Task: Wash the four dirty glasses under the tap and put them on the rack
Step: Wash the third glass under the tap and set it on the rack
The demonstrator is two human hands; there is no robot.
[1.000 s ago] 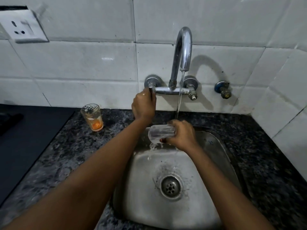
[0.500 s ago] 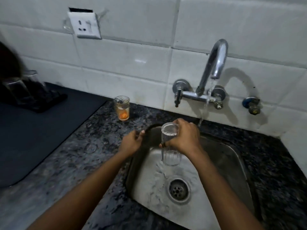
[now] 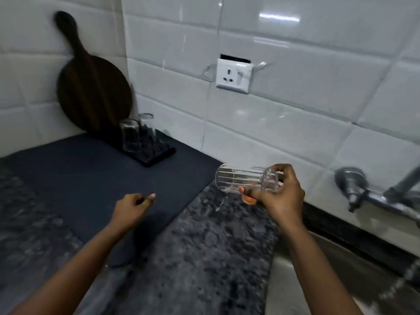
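R hand (image 3: 280, 198) gripped ribbed glass (image 3: 241, 178) sideways above counter (image 3: 204, 246), L hand (image 3: 129, 208) empty w/ fingers loosely curled, two glasses (image 3: 136, 135) stood on rack (image 3: 156, 156)

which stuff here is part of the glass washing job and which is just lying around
Part of the job:
- clear ribbed glass, held sideways in the right hand
- black drying rack
- two clear upturned glasses on it
- chrome wall tap

Lying about:
- dark round wooden board
- white wall socket
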